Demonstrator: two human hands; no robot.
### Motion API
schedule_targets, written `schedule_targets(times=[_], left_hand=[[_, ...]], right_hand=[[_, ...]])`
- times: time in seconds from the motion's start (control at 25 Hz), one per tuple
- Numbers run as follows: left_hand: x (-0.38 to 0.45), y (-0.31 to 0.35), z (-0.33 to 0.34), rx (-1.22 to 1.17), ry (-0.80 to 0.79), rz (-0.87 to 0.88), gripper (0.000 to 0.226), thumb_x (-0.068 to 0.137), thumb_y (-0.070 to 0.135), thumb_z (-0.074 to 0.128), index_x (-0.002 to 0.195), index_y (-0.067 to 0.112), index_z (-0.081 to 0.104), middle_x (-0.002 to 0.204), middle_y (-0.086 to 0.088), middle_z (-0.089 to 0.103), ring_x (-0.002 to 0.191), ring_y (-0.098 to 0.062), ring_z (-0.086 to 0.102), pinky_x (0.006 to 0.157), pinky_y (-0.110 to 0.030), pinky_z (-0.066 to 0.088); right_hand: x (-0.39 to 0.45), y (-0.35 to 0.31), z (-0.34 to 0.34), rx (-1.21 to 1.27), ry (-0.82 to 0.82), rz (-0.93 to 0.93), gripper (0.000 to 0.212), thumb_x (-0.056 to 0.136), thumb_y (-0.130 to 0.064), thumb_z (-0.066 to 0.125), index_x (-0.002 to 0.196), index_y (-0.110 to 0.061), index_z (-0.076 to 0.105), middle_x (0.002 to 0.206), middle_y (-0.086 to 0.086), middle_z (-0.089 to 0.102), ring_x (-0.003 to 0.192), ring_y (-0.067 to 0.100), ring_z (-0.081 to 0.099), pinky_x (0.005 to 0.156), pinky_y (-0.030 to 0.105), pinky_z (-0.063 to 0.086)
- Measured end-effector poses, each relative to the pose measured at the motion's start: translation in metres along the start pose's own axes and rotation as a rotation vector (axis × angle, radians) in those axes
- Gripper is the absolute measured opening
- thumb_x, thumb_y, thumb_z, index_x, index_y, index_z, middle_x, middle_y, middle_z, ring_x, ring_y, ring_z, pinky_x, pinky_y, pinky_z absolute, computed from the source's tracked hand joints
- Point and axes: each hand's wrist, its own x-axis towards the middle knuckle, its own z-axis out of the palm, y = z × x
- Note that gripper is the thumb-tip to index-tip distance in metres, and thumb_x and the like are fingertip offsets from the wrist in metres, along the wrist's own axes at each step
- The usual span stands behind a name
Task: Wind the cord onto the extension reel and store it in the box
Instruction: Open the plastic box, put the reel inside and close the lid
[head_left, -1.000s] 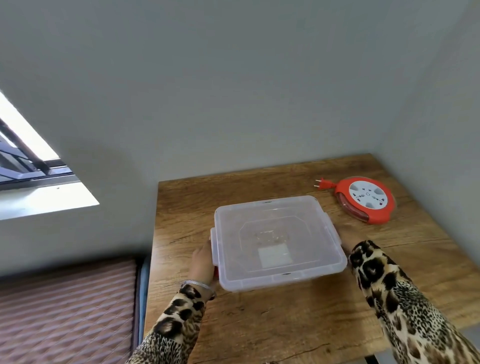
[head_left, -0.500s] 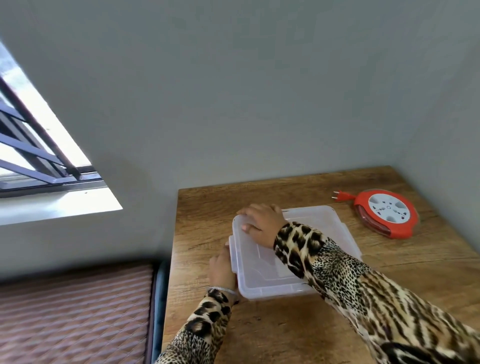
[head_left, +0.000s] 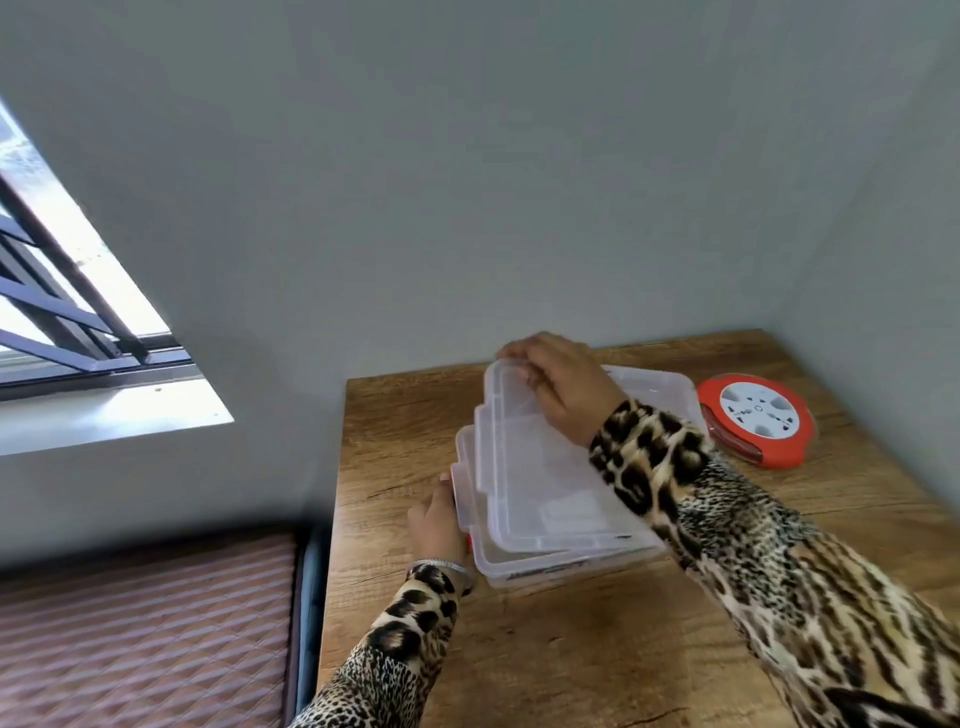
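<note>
A clear plastic box (head_left: 540, 567) sits on the wooden table (head_left: 571, 649). Its clear lid (head_left: 524, 467) is tilted up at the far left corner, where my right hand (head_left: 563, 392) grips its edge with curled fingers. My left hand (head_left: 439, 522) holds the box's left side at a red latch. The red and white extension reel (head_left: 756, 418) lies flat on the table to the right of the box, cord wound inside; its plug is hidden behind the box.
Grey walls close in the table at the back and right. A window (head_left: 62, 291) is at the left. A quilted pink surface (head_left: 140, 634) lies below the table's left edge.
My right hand crossed from the box's right side to its far left corner and lifted the lid there. The left hand stayed at the left latch. The camera shifted left.
</note>
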Motion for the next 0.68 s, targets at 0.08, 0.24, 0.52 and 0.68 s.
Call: schedule_targets(times=[0.08, 0.24, 0.52, 0.68], left_hand=[[0.004, 0.003, -0.005, -0.194, 0.049, -0.009, 0.036, 0.096, 0.022, 0.047, 0.061, 0.014, 0.053, 0.062, -0.007, 0.049, 0.061, -0.021, 0.045, 0.065, -0.028, 0.04], [0.008, 0.029, -0.016, -0.026, 0.158, 0.156, 0.034, 0.094, 0.037, 0.05, 0.108, 0.007, 0.056, 0.105, -0.012, 0.063, 0.097, -0.03, 0.058, 0.086, -0.044, 0.048], [-0.037, 0.1, 0.047, 0.213, 0.109, 0.838, 0.018, 0.088, 0.034, 0.06, 0.102, 0.023, 0.058, 0.103, 0.011, 0.053, 0.103, -0.01, 0.043, 0.089, -0.04, 0.044], [-0.081, 0.113, 0.122, 0.161, -0.132, 0.986, 0.01, 0.084, 0.019, 0.064, 0.095, 0.018, 0.062, 0.096, 0.011, 0.056, 0.096, -0.01, 0.047, 0.084, -0.027, 0.035]], right_hand=[[-0.002, 0.003, -0.035, 0.009, 0.056, 0.007, 0.028, 0.094, -0.006, 0.046, 0.117, -0.009, 0.06, 0.11, 0.008, 0.061, 0.104, 0.021, 0.057, 0.093, 0.043, 0.043], [-0.04, 0.017, -0.096, -0.031, 0.076, 0.029, 0.029, 0.094, -0.006, 0.049, 0.12, -0.013, 0.057, 0.11, 0.006, 0.057, 0.104, 0.011, 0.055, 0.095, 0.026, 0.043], [-0.171, 0.033, -0.158, -0.103, 0.224, 0.199, 0.024, 0.091, -0.018, 0.049, 0.113, -0.014, 0.057, 0.11, -0.008, 0.055, 0.107, 0.008, 0.054, 0.094, 0.018, 0.04], [-0.245, 0.038, -0.171, -0.21, 0.154, 0.252, 0.024, 0.087, -0.015, 0.049, 0.109, -0.013, 0.059, 0.105, -0.011, 0.054, 0.101, 0.003, 0.052, 0.091, 0.014, 0.038]])
